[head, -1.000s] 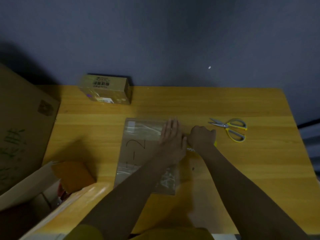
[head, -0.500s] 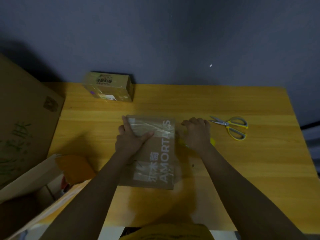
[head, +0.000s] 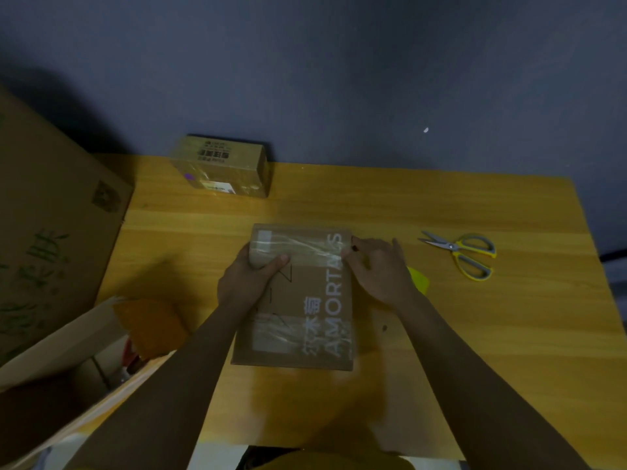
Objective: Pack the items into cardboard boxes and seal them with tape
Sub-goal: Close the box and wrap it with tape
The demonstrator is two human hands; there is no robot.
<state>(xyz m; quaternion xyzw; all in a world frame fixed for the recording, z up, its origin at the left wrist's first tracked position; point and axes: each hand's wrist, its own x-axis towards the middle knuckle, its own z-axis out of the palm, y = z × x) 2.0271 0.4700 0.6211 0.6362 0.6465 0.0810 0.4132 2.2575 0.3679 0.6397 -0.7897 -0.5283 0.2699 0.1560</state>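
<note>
- Dim blue-grey wall behind a yellow wooden table (head: 390, 205).
- At the table's centre lies a flat brown cardboard box (head: 305, 300), clear tape across its far end.
- Left hand (head: 249, 279) grips the box's far-left edge; right hand (head: 380, 269) pinches its far-right edge.
- Yellow-handled scissors (head: 464, 252) rest to the right.
- Small taped carton (head: 224, 167) sits far left.

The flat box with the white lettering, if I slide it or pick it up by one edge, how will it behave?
The flat box is broad and low on the table, so it should slide rather than tip. It keeps straight edges under both hands, so it is probably stiff. The glossy tape across it may be slippery to grip.
</note>
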